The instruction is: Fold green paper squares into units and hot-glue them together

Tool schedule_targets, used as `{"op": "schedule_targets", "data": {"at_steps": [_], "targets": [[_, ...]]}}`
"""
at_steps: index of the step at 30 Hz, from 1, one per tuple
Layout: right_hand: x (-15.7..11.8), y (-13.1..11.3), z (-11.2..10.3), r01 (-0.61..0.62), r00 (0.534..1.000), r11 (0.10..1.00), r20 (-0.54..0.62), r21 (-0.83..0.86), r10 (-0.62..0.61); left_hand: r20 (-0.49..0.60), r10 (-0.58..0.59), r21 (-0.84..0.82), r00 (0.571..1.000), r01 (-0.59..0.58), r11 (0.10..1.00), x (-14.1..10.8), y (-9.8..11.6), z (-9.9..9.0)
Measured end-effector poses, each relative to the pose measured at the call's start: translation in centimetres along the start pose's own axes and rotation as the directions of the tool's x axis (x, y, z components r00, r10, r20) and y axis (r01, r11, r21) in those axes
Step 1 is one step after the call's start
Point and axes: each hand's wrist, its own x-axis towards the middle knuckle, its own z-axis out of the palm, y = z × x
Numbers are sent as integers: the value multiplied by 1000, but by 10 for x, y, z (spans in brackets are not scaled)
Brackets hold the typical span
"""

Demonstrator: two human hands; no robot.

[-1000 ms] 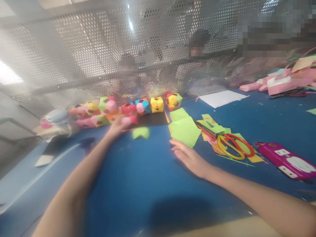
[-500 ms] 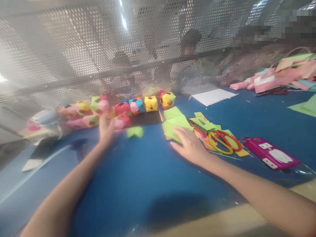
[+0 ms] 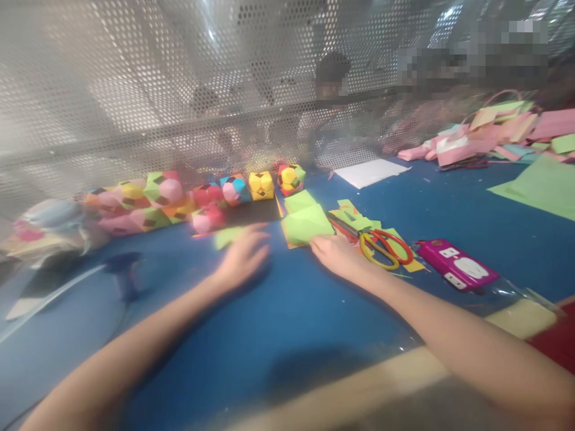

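My left hand [image 3: 242, 257] is over the blue table [image 3: 269, 311], fingers apart and blurred, with nothing visible in it. Just behind it lies a small green paper piece [image 3: 227, 237]. At the lower right edge of a stack of green paper squares [image 3: 308, 222], my right hand [image 3: 335, 254] rests with its fingers bent together; whether they pinch a sheet is hidden. Folded paper balls in many colours [image 3: 166, 190] stand in a row along the back, among them a yellow one [image 3: 261, 185].
Scissors with yellow and red handles [image 3: 389, 251] lie on paper scraps right of my right hand. Farther right is a purple case [image 3: 458, 264]. A white sheet [image 3: 371, 172], a pink paper pile [image 3: 476, 140] and a perforated screen [image 3: 157, 90] are behind. A dark blue object [image 3: 126, 272] stands left.
My left hand has left the paper balls and moved right, toward the green stack. My right hand has drawn back from on top of the stack to its near edge, its fingers closing. The view has shifted slightly.
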Motion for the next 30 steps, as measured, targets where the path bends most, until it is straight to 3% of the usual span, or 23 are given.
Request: {"op": "schedule_targets", "data": {"at_steps": [8,14,17,20,26,30], "targets": [[7,6,2,-127,980,980,-133,153,148,57,-237,-302,970,243,922,-1,-2,34],[6,4,3,-111,973,966,-174,231,153,82,-321,-328,944,330,885,-4,-7,41],[7,3,6,-103,974,958,-167,267,151,65,-270,-278,961,277,920,-2,-2,41],[9,1,9,-133,967,932,-163,337,197,77,-120,-178,990,132,975,4,6,42],[13,3,10,-207,926,859,-189,469,326,134,37,24,990,-40,999,22,8,52],[16,9,-5,-236,855,777,-255,583,451,154,63,190,986,-92,978,32,9,58]]}}
